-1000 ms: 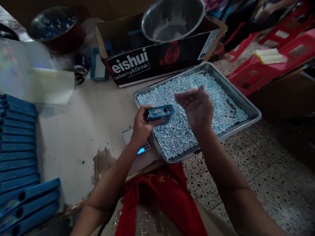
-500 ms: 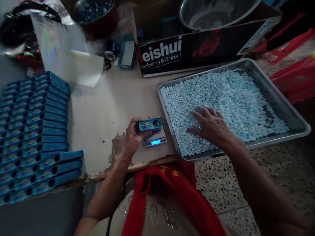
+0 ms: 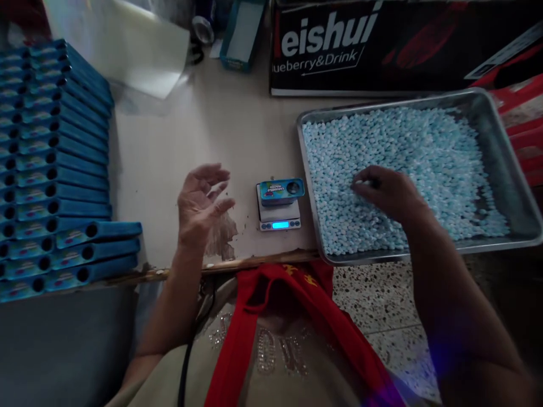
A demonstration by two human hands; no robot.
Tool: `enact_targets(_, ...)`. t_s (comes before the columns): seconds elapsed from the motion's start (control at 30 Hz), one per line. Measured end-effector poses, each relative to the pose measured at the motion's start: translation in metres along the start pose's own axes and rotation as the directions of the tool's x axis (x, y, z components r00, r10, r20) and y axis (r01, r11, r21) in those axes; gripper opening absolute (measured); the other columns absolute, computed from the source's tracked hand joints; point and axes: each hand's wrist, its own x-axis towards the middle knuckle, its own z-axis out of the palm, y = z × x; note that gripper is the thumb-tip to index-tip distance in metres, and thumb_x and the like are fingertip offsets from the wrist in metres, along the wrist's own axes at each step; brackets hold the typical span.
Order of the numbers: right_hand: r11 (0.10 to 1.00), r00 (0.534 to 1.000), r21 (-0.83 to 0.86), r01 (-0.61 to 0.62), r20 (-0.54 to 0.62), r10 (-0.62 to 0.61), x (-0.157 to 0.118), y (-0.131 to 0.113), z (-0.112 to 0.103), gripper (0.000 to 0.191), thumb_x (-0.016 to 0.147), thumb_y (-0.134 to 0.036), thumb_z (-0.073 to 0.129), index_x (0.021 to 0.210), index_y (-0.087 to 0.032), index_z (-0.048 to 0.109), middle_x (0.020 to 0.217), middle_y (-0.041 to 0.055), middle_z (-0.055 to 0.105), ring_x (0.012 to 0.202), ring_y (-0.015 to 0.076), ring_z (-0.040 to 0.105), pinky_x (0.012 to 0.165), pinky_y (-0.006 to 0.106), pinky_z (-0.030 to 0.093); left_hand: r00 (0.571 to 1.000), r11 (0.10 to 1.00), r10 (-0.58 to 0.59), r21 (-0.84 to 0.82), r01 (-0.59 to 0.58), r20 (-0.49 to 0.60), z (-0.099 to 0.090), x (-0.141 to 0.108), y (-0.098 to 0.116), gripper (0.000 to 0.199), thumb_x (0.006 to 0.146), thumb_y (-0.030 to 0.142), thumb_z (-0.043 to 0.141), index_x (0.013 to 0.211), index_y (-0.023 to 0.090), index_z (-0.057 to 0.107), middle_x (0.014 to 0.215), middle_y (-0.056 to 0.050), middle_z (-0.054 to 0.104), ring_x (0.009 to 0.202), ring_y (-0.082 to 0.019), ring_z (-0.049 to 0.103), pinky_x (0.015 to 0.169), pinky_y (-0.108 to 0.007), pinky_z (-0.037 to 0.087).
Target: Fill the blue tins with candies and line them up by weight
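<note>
A small blue printed box (image 3: 276,192) with a round dark hole near one end lies on a digital scale (image 3: 280,217) with a lit blue display. My left hand (image 3: 201,200) is off to the left of the scale, fingers apart and empty. On the right, a metal tray (image 3: 327,259) holds a layer of small pale blue and white pellets (image 3: 407,147). Over these pellets, my right hand (image 3: 388,192) has its fingertips drawn together close to their surface. Whether anything is pinched there is hidden.
Rows of similar blue boxes (image 3: 80,175) are stacked at the left. A black carton (image 3: 331,56) stands behind the tray, with an open teal box (image 3: 241,37), a can (image 3: 203,25) and a pale sheet (image 3: 144,51) farther left. The table's front edge (image 3: 250,262) is worn.
My left hand has let go of the blue box, now resting on the scale, and moved left. My right hand's spread fingers have drawn together over the pellets. The view has shifted.
</note>
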Motion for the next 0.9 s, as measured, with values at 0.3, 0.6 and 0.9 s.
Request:
enact_targets(0.3, 0.975, 0.99, 0.173, -0.14, 0.022, 0.139, -0.014, -0.017, -0.019, 0.018, 0.084, -0.036, 0.081, 0.092, -0.02, 0.081, 0.06, 0.0001, 0.061, 0.058, 0.0161, 0.053, 0.061, 0.036, 0.038, 0.999, 0.999, 0.035, 0.019, -0.035, 0.007, 0.005, 0.001, 0.013, 0.062, 0.086, 0.063, 0.101, 0.128, 0.027, 0.075, 0.126, -0.007, 0.081, 0.121, -0.027, 0.079, 0.113, -0.047, 0.067)
enact_targets(0.6, 0.88, 0.983, 0.447, -0.162, 0.147, 0.106, -0.017, -0.036, -0.017, 0.029, 0.07, -0.041, 0.087, 0.086, -0.019, 0.076, 0.06, -0.001, 0.059, 0.054, 0.0127, 0.047, 0.055, 0.032, 0.033, 1.0, 0.999, -0.004, 0.053, 0.004, -0.004, 0.01, -0.005, 0.023, 0.04, 0.09, 0.046, 0.1, 0.117, 0.025, 0.078, 0.119, -0.005, 0.083, 0.115, -0.023, 0.081, 0.11, -0.041, 0.069)
enact_targets(0.9, 0.911, 0.984, 0.412, -0.034, 0.176, -0.043, -0.014, -0.083, -0.023, 0.03, 0.074, -0.041, 0.086, 0.094, -0.02, 0.077, 0.06, -0.0014, 0.062, 0.054, 0.0125, 0.052, 0.052, 0.03, 0.036, 0.995, 0.999, -0.014, 0.046, 0.01, 0.103, 0.017, 0.0, 0.018, 0.058, 0.08, 0.05, 0.107, 0.124, 0.024, 0.079, 0.125, -0.007, 0.083, 0.119, -0.025, 0.08, 0.112, -0.042, 0.069)
